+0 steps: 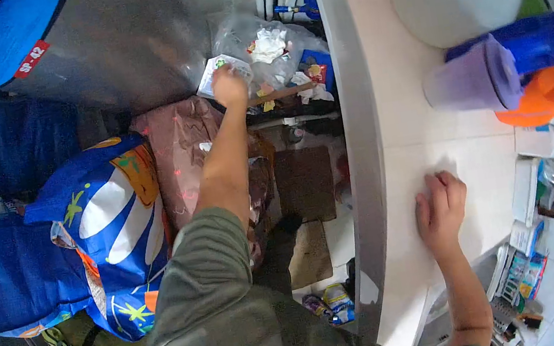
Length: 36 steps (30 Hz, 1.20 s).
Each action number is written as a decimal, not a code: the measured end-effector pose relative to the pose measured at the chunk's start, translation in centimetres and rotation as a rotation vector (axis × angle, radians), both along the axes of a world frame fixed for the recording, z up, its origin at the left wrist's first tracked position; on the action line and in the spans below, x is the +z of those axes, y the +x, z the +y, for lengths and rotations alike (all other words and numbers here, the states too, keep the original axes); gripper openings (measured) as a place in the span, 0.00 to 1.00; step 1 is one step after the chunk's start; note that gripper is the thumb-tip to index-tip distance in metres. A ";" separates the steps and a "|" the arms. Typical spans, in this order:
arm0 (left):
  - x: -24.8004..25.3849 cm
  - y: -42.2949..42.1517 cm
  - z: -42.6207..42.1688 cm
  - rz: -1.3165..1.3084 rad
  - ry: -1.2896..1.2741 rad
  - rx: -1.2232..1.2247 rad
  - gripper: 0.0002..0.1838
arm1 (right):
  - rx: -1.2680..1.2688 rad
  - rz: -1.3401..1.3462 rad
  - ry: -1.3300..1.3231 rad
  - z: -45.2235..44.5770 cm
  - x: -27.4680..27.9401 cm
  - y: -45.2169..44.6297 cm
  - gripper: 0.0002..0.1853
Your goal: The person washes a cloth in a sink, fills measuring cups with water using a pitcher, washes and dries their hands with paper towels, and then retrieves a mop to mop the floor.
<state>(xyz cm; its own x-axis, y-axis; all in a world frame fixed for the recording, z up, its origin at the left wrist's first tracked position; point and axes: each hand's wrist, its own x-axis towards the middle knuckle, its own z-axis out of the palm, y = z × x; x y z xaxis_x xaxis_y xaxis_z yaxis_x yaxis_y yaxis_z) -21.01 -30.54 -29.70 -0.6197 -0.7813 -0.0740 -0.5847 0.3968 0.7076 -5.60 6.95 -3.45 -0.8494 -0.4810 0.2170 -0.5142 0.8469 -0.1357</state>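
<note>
Left hand (229, 85) is resting over a carton (207, 81) at 11 o'clock. Fingers are curling inward, but the hand is hiding the contact: cannot tell whether they are gripping. Right hand (444, 212) is lying on the counter (445, 144) at 4 o'clock, fingers loosely bent, holding nothing visible.

Handling (judged): carton is looking light, thin-walled and fairly stiff, probably easy to crush, not especially slippery if dry. Its exposed 9 o'clock edge is offering the best hold, by a gentle pinch. Contents not visible.

Edges: steel panel (129, 45) is standing just beside the carton, toward its 10 o'clock. Plastic bag (234, 32) with crumpled tissue (269, 45) is crowding its 2 o'clock side; brown bag (181, 151) is bulging toward its 7 o'clock. Counter's edge is running between the hands, from 12 to 5 o'clock.

Room: counter is offering an open stretch between cup (457, 87) and right hand, 3 o'clock. Floor lane is narrowing between brown bag and counter, a mat (304, 183) lying near centre.
</note>
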 end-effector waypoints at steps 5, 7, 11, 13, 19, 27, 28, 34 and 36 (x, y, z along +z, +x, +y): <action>-6.2 -1.8 -0.4 0.024 0.112 0.269 0.41 | -0.003 -0.011 0.069 0.2 -0.7 -0.3 0.20; -6.5 -3.4 0.2 0.178 0.031 0.088 0.53 | -0.013 -0.028 0.082 0.2 -0.6 -0.3 0.20; -8.2 -8.1 2.3 0.248 0.048 -0.248 0.60 | -0.014 -0.033 0.094 0.6 -1.2 -0.3 0.20; -8.1 -9.4 4.5 0.167 0.044 -0.436 0.61 | -0.016 -0.040 0.104 0.7 -1.1 -0.4 0.20; -9.7 -8.5 9.0 -0.488 -0.220 -0.953 0.57 | -0.030 -0.088 0.152 1.0 -1.1 -0.3 0.20; -27.9 -10.2 7.3 -0.446 -0.142 -0.851 0.40 | -0.065 -0.131 0.130 1.4 -1.1 0.1 0.21; -28.3 -10.2 7.4 -0.440 -0.138 -0.818 0.40 | -0.068 -0.129 0.145 1.4 -1.0 0.1 0.21; -19.3 -9.3 9.4 -0.333 0.824 -0.145 0.34 | -0.060 -0.123 0.199 1.2 -0.8 -0.1 0.22; -17.8 -9.0 8.5 -0.388 1.074 -0.122 0.35 | -0.051 -0.121 0.197 1.0 -0.7 -0.3 0.22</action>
